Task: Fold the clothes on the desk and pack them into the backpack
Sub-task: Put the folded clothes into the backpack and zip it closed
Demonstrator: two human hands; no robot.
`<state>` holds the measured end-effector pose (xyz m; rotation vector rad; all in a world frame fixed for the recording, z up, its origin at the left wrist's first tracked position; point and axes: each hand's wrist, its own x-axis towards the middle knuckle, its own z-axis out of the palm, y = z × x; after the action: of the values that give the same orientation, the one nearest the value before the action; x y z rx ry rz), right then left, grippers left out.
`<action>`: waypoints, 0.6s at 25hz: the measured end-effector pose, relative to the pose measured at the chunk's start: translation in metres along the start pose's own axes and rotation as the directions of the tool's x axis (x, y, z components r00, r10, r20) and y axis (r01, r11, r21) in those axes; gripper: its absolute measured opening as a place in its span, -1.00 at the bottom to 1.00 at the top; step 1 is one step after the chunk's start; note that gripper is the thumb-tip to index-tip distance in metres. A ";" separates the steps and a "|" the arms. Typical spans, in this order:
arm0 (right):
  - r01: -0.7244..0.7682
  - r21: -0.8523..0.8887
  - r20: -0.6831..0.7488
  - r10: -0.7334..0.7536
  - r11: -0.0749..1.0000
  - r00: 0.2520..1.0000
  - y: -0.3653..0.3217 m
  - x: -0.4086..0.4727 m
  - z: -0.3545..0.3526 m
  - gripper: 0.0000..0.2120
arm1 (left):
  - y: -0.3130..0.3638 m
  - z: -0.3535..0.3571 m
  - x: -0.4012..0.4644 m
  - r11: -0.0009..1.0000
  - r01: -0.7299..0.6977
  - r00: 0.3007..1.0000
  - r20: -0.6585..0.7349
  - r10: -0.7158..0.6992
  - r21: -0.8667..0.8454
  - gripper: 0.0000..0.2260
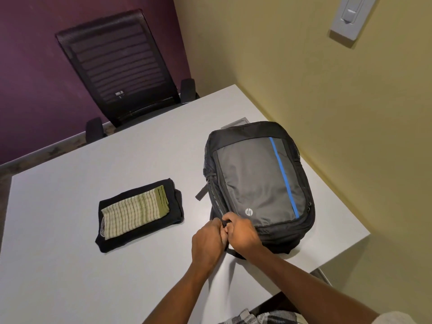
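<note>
Across the pale worktop there's loads of free room, bare surface on every side of the gear, though the backpack sits pretty close to the right edge, so I'd watch that it doesn't get shoved off that way. It's lying flat, grey front panel up, zips looking shut so far, near the wall corner. It's soft-sided and looks pretty empty, so I reckon it'll sag and slide around unless something pins it while the zip runs. Well apart to its left is the folded stack: a black garment underneath with a striped green and cream cloth on top, both limp and light, best scooped from below with flat palms so the folds hold. Left hand and right hand are bunched together at the bag's near left corner, fingers pinched on what looks like a zip pull, though it's mostly hidden so I can't swear which hand has it. Nothing packed yet.
</note>
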<state>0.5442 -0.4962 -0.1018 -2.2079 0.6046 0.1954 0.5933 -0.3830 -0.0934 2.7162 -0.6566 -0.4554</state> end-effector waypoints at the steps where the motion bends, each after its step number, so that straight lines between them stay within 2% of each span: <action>1: 0.007 0.059 -0.001 -0.007 0.998 1.000 0.002 0.004 -0.002 -0.75 | -0.001 0.000 0.000 1.000 -0.016 1.000 -0.015 0.016 0.000 -0.80; 5: 0.040 0.034 0.088 -0.043 0.999 0.995 0.006 0.010 0.002 -0.75 | -0.008 0.006 0.004 0.999 -0.024 1.000 -0.001 0.024 -0.040 -0.80; 8: 0.013 0.106 0.073 -0.021 0.994 0.997 0.006 0.009 -0.003 -0.78 | -0.017 0.011 0.009 0.932 0.087 0.996 0.039 -0.078 -0.353 -0.86; 10: -0.015 0.138 0.086 0.003 0.990 0.996 0.004 0.008 -0.007 -0.86 | -0.020 0.010 0.016 0.872 0.134 0.991 0.068 -0.116 -0.472 -0.84; 13: -0.055 0.127 0.068 0.046 0.990 0.997 0.001 0.013 -0.008 -0.76 | -0.013 0.005 0.025 0.820 0.220 0.975 0.137 -0.173 -0.529 -0.85; 15: -0.097 0.119 0.086 0.087 0.988 0.993 0.000 0.015 -0.009 -0.76 | -0.012 0.004 0.031 0.789 0.276 0.958 0.220 -0.182 -0.549 -0.84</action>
<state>0.5569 -0.5083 -0.1015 -2.0452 0.6568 0.2859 0.6226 -0.3887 -0.1089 2.1877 -0.1650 -0.7905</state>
